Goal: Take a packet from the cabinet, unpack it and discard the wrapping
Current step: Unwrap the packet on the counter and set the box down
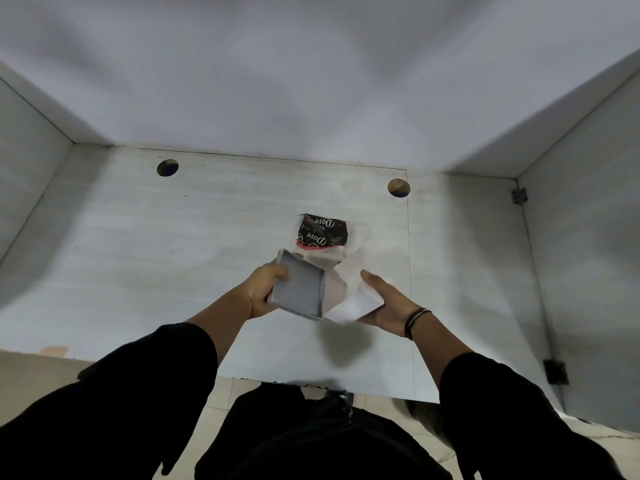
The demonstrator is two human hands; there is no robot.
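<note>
Packet wrapping (322, 237), dark with "Dove" printed twice, lies on the cabinet shelf (173, 254) just beyond both hands. Left hand (265, 294) grips an open grey box (301, 289); right hand (384, 303) holds a white lid (353, 306) beside it.

Cabinet shelf (173, 258), centre of frame: pale grey w/ faint streaky grain, 2 round holes showing brownish edges and dark blue inside. Back wall (311, 81), top: plain whitish grey w/ soft shadows. Wrapper (320, 233), centre: dark brown/black w/ white "Dove" lettering, thin gold swirls, red band, clear plastic edge. Box (299, 289), centre: plain grey inside. Lid (356, 306), just right of it: white. Sleeves (149, 393), bottom: black. Wristbands (415, 320), right of centre: black, thin. Floor (31, 368), lower left: beige tiles.
</note>
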